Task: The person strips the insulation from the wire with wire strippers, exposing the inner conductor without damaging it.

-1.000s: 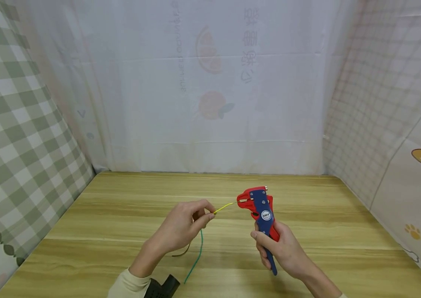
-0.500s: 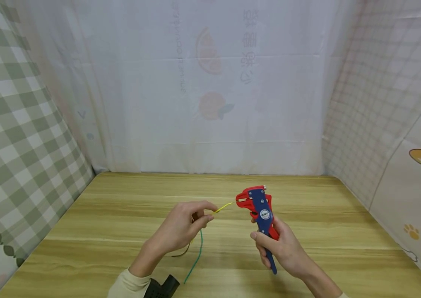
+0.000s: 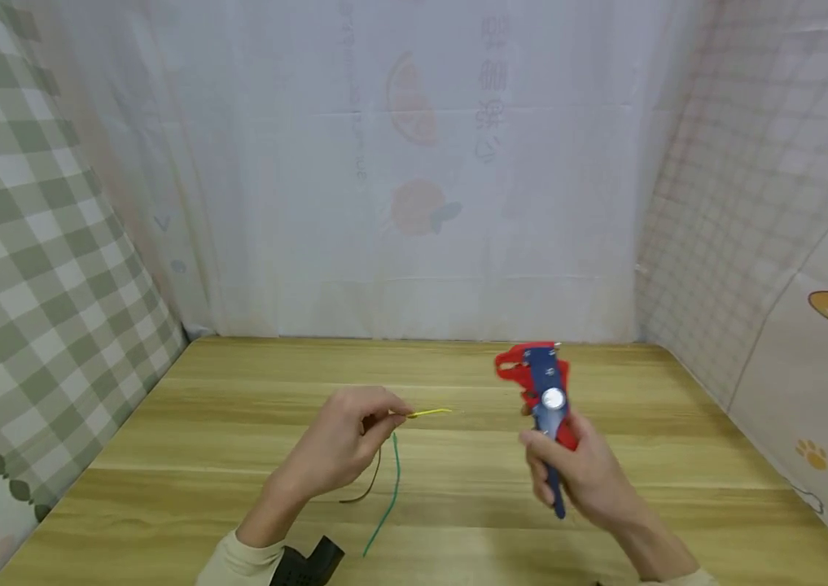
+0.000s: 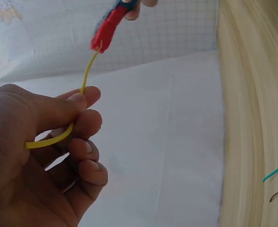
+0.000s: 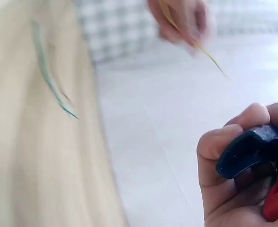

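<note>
My left hand [image 3: 348, 439] pinches a thin yellow wire [image 3: 431, 413] between thumb and fingers, its free end pointing right. In the left wrist view the yellow wire [image 4: 87, 71] bends across the palm, and its tip shows fine bare strands that overlap the tool's red head. My right hand [image 3: 589, 476] grips a red and blue wire stripper [image 3: 547, 391] by its handles, red nose facing left. A gap separates that nose from the wire tip in the head view. The right wrist view shows the end of the blue handle [image 5: 243, 153] inside the curled fingers.
On the wood-grain table [image 3: 238, 391] lie a green wire [image 3: 393, 500] and a brown wire [image 3: 368, 491], just below the left hand. A black wrist device [image 3: 308, 563] sits at the left sleeve. Printed cloth walls [image 3: 414, 309] enclose the back and sides.
The wire stripper has moved right and upward, away from the yellow wire's tip. My left hand has shifted slightly left with the wire. The green and brown wires lie about where they were.
</note>
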Action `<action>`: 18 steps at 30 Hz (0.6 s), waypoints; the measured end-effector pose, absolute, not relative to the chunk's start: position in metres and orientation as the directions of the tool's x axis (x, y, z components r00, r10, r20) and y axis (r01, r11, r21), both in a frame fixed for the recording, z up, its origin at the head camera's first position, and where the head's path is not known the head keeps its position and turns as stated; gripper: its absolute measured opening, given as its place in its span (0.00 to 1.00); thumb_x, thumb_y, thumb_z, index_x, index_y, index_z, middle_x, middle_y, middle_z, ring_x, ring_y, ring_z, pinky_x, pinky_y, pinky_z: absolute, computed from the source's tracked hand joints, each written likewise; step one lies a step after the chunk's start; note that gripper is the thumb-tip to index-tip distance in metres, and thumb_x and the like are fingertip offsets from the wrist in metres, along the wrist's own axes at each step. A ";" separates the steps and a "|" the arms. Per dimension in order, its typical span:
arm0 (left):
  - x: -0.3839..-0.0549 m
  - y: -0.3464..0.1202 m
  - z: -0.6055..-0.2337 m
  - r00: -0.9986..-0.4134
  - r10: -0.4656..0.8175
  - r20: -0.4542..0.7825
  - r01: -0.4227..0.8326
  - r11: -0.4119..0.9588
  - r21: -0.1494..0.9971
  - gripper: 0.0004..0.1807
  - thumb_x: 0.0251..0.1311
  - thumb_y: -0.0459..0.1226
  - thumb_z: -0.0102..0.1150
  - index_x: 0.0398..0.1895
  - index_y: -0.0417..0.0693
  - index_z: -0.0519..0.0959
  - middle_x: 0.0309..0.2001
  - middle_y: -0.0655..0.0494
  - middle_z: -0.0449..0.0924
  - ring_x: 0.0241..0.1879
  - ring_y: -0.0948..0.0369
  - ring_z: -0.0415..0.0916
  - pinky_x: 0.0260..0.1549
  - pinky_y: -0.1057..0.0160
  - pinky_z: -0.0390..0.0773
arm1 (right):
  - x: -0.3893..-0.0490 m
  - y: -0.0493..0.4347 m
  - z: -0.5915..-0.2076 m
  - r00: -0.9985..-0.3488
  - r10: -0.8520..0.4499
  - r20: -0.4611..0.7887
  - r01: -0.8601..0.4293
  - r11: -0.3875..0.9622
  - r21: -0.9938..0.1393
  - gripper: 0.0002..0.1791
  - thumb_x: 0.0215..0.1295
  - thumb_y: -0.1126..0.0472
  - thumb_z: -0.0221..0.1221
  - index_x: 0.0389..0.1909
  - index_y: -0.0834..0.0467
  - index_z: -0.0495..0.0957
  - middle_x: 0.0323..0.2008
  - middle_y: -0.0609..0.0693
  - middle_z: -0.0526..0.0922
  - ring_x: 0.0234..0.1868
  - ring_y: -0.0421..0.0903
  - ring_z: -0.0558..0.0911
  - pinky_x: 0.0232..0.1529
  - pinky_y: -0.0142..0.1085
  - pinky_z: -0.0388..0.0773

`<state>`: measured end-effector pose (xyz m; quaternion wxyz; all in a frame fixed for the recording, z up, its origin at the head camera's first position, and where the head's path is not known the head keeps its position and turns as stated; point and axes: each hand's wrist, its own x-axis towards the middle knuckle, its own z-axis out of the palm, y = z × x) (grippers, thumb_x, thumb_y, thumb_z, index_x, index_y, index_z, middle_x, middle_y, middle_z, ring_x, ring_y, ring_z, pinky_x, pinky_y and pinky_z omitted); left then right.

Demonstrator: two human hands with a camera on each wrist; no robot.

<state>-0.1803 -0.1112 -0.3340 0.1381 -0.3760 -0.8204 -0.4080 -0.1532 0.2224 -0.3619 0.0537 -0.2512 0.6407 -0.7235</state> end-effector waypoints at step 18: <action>-0.177 -0.088 -0.350 -0.834 0.368 0.411 0.550 0.612 0.568 0.07 0.63 0.32 0.71 0.31 0.56 0.89 0.31 0.66 0.82 0.28 0.73 0.70 0.29 0.69 0.71 | -0.166 0.258 -0.355 -0.926 -0.273 0.261 -0.255 -0.061 -0.965 0.11 0.83 0.68 0.48 0.60 0.58 0.63 0.23 0.45 0.76 0.15 0.45 0.76 0.18 0.38 0.80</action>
